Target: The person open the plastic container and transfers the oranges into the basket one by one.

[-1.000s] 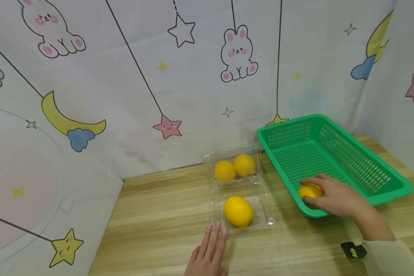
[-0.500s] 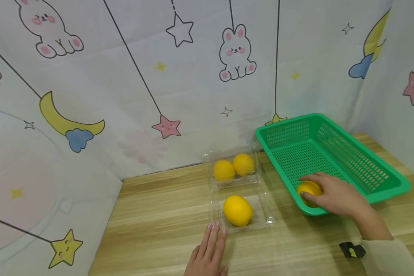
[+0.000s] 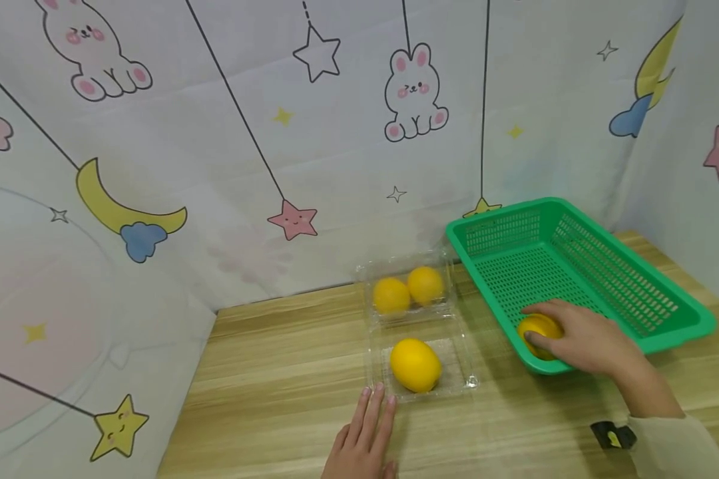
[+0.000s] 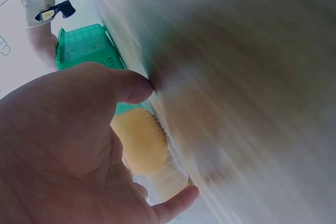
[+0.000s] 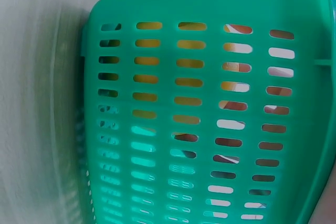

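Observation:
My right hand [image 3: 587,339] reaches over the near rim of a green plastic basket [image 3: 626,266] and grips a smooth yellow-orange round fruit [image 3: 536,332] in its near left corner. In the right wrist view, the fruit shows yellow through the slots of the basket wall [image 5: 163,3]; the wall hides most of the fingers. My left hand [image 3: 362,432] lies with straight fingers on the table, its fingertips at the near edge of a clear plastic clamshell box [image 3: 455,359]. A yellow oval fruit [image 3: 415,364] sits in the near half, and two more yellow fruits [image 3: 391,296] in the far half.
The wood-grain table [image 3: 275,372] meets a white printed cloth [image 3: 335,166] hung behind and at both sides. A black strap [image 3: 614,435] sits by the right sleeve [image 3: 677,446]. The basket stands close right of the plastic box.
Only a slight shift of the head view shows. The right thumb has moved a little farther over the fruit in the basket; the left hand has stayed in place.

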### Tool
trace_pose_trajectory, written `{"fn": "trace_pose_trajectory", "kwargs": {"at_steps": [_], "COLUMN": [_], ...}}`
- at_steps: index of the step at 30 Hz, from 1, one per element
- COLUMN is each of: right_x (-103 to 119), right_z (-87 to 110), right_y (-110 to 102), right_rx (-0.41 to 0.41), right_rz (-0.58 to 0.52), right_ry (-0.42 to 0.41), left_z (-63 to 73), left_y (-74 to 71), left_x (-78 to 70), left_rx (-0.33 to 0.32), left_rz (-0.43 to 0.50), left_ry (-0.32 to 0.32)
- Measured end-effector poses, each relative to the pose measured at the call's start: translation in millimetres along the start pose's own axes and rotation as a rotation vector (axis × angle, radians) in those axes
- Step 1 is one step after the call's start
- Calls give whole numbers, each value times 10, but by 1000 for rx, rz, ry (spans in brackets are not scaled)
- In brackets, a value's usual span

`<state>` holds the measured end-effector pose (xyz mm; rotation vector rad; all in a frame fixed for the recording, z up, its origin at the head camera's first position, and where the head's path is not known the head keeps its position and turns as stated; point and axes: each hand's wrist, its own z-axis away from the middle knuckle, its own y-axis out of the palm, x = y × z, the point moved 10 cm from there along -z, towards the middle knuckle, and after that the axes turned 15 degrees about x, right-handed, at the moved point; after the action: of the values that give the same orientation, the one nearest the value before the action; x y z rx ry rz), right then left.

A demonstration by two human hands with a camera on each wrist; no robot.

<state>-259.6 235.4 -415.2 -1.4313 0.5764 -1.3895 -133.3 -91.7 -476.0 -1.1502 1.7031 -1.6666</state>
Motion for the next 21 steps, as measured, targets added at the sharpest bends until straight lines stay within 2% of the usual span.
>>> {"fn": "trace_pose_trajectory", "kwargs": {"at_steps": [8, 21], "right_x": [4, 11], "right_z": [-14, -2], "right_y": [-17, -18], "right_rx": [-8, -19], "right_rz": [5, 8], "right_ry": [0, -3], "left_z": [-9, -19], "left_y": [-29, -11], "left_x": [-6, -10], "left_rx": [-7, 25], "left_rz": [-12, -9], "left_ry": [0, 4]}}
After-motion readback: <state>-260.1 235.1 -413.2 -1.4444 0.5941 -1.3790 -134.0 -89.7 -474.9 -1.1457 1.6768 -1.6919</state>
